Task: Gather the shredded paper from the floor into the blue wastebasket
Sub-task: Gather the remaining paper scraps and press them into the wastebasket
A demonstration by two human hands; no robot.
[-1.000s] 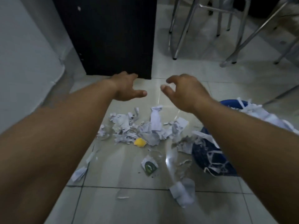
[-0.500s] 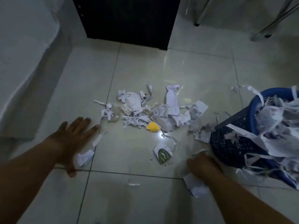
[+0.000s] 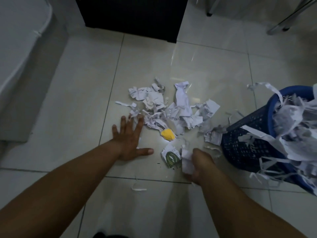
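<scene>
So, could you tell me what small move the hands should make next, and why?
Probably sweep the left hand rightward, pushing the paper pile toward the right hand. The left palm lies flat and open at the pile's left edge, while the right hand is closed on a white scrap beside the blue wastebasket, so the pile can be cupped between them.

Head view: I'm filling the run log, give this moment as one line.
left hand flat on floor, open | right hand clutching white paper | paper pile on floor | blue wastebasket overflowing
</scene>
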